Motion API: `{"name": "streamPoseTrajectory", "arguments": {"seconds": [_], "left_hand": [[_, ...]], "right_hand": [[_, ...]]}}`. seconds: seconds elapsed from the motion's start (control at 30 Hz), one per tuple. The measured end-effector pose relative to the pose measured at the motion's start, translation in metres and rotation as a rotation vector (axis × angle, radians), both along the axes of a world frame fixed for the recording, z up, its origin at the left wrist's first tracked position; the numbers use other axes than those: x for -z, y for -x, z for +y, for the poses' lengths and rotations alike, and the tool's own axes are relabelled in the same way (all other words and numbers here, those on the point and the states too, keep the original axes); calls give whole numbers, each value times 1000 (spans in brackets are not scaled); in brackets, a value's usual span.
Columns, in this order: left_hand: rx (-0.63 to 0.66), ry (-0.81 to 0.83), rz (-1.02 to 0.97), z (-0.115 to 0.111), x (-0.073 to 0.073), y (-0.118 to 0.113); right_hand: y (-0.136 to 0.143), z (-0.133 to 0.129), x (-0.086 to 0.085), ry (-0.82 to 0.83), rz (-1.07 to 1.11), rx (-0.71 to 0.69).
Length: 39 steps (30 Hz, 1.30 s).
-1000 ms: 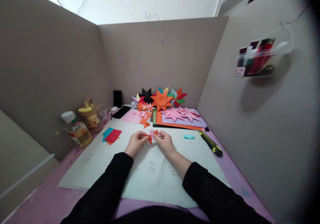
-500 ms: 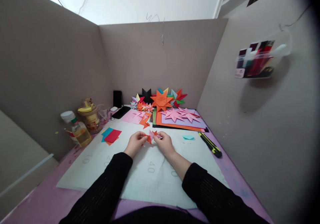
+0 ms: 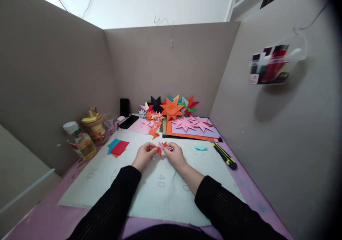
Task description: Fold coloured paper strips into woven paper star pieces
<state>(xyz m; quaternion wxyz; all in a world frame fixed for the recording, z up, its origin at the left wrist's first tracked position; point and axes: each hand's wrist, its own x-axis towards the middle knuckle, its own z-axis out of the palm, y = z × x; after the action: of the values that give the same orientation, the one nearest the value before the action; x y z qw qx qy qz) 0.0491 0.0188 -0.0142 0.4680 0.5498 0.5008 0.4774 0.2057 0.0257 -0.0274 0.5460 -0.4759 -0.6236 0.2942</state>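
Observation:
A small folded paper piece [image 3: 160, 147] in orange and pink, with pointed tips, is held over the white mat [image 3: 149, 197]. My left hand [image 3: 145, 155] pinches its left side between thumb and fingers. From the right, my right hand [image 3: 175, 155] pinches the other side. The fingertips hide part of the piece. To the right of my right hand lies a folded light-blue paper [image 3: 201, 148]. On the left of the mat are red [image 3: 119, 147], blue and orange paper sheets. Beyond my hands lie orange paper pieces [image 3: 155, 130].
Finished paper stars [image 3: 172, 108] stand at the back, beside pink stars [image 3: 184, 123] on stacked coloured sheets. A cutter [image 3: 224, 155] lies at right. A bottle [image 3: 82, 142], a jar [image 3: 96, 127] and phones [image 3: 128, 122] are at left. Grey partitions [image 3: 171, 61] enclose the table.
The camera view has shifted slightly. Both hands keep hold of the paper piece, which has turned a little between the fingers.

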Motion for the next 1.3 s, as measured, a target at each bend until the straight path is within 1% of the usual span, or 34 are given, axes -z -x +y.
{"name": "streamPoseTrajectory", "arguments": {"seconds": [0.23, 0.53, 0.67, 0.77, 0.83, 0.87, 1.0, 1.07, 1.17, 1.3], "left_hand": [[17, 3, -20, 0, 1, -1], [-2, 14, -53, 0, 0, -1], [13, 47, -88, -1, 0, -2], [37, 56, -75, -2, -1, -4], [29, 10, -21, -1, -1, -3], [13, -45, 22, -1, -1, -3], [-77, -350, 284, -2, -3, 1], [-76, -449, 398, -4, -4, 2], [-49, -511, 462, -5, -5, 2], [-13, -465, 416, -4, -3, 1]], "right_hand": [[4, -1, -1, 59, -17, -47], [0, 1, 0, 128, 50, -138], [1, 1, 1, 137, 26, -160], [3, -1, -1, 117, 17, -172], [4, -2, -3, 122, 25, -176], [4, -2, -4, 132, 31, -173], [5, -3, -7, 170, 40, -164], [5, -3, -6, 176, 46, -169], [5, -2, -4, 168, 42, -175], [4, -2, -2, 173, 21, -175]]}}
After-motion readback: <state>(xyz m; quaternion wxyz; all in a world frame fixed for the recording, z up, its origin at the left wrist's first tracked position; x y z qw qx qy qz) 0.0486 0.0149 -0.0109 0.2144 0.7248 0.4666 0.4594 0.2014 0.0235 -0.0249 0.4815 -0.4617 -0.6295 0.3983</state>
